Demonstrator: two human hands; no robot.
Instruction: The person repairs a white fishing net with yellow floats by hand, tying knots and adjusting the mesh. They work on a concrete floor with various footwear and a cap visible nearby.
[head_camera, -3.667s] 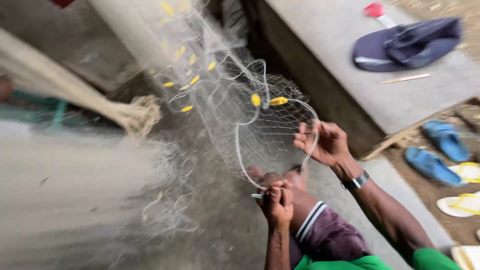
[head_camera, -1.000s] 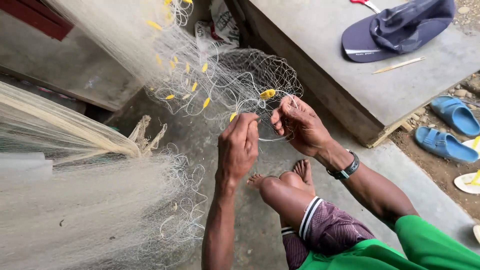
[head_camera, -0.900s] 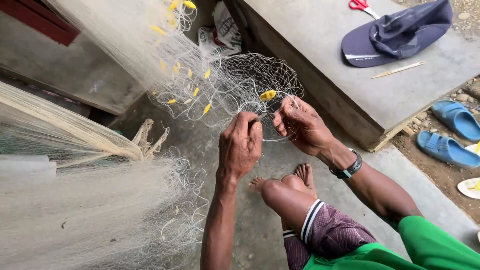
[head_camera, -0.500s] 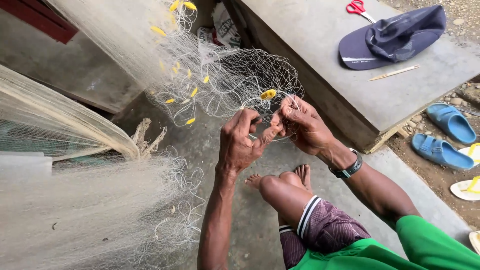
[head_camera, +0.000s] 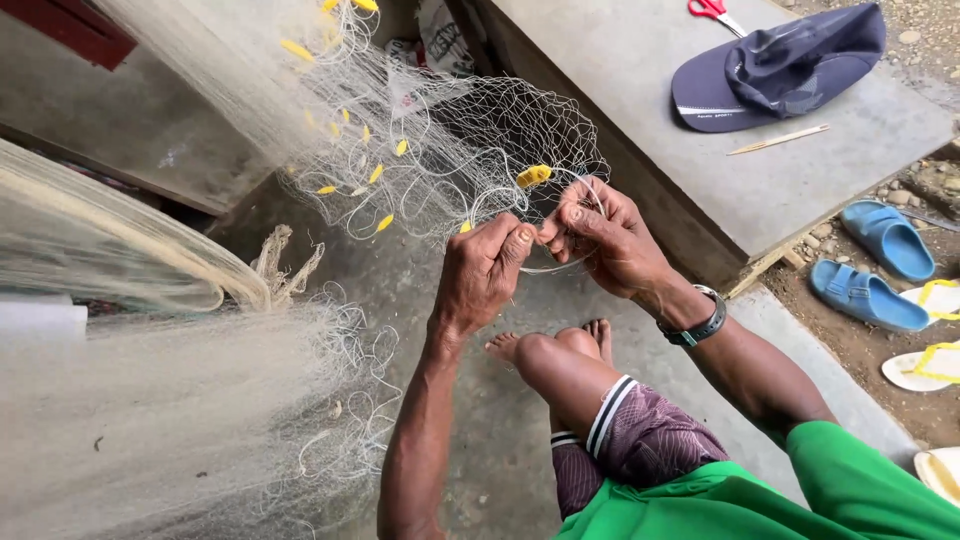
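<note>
Just below the yellow float (head_camera: 533, 176), the left hand (head_camera: 480, 275) and right hand (head_camera: 605, 235) met fingertip to fingertip, pinching the fishing net (head_camera: 470, 150) mesh, best held taut while its strands were worked.

White net (head_camera: 440, 150), yellow floats (head_camera: 533, 176); navy cap (head_camera: 780, 65); blue sandals (head_camera: 868, 270)
</note>
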